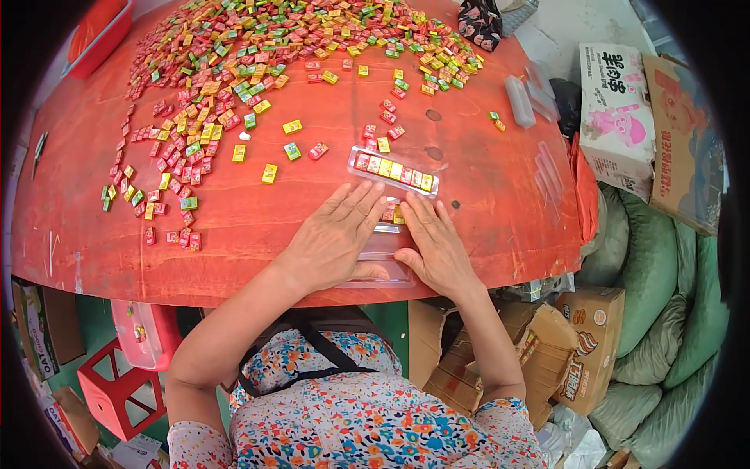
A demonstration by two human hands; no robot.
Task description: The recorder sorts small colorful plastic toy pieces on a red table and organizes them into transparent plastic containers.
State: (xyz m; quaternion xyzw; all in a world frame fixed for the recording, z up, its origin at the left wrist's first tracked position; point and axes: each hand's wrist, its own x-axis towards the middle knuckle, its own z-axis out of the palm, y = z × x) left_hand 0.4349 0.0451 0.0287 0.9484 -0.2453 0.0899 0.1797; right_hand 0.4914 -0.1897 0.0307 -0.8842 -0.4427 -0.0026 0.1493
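A clear plastic tray (432, 190) lies just beyond my fingertips, holding a row of small red, yellow and pale boxes (396, 170). My left hand (334, 234) is stretched out flat, its fingertips close to the tray's near edge. Opposite it, my right hand (435, 244) also has its fingers extended, with the thumb pointing inward. Between the hands a few more small boxes (399, 215) show, partly covered by my fingers. Another clear tray (398, 273) lies nearer the table edge, partly hidden under my hands. Whether my palms touch the trays, I cannot tell.
Small coloured boxes (258, 47) are heaped across the far side of the red table (500, 234), with loose ones scattered leftward. Clear plastic containers (519, 102) lie at the right. Cardboard cartons (617, 117) and green sacks (656, 258) stand beyond; a red stool (121, 391) is lower left.
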